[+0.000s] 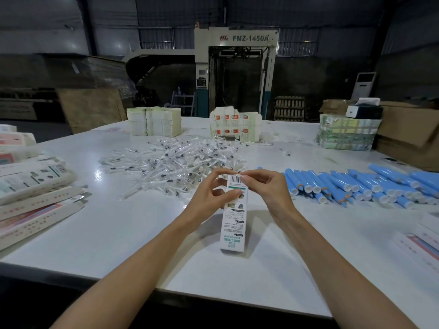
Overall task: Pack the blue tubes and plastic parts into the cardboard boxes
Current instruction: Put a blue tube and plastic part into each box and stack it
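Cardboard, slim, white with teal print: cardboard box (pixel 234 224) stood on end on the table (pixel 123 233), pinched at its side by the left hand (pixel 211 195) and at its top flap by the right hand (pixel 268 186), likely to work that end. Right of the box, white-ended blue tubes (pixel 356 186) laid within reach; beyond the box, heaped clear-wrapped plastic parts (pixel 180 160).

I see the left hand (pixel 213 194) and right hand (pixel 269 186) pinching the barcoded upper end of a long white printed cardboard box (pixel 234 225) over the white table (pixel 133 224). Clear-wrapped plastic parts (pixel 175 160) are heaped behind it, and blue plastic tubes (pixel 356 186) lie to the right.
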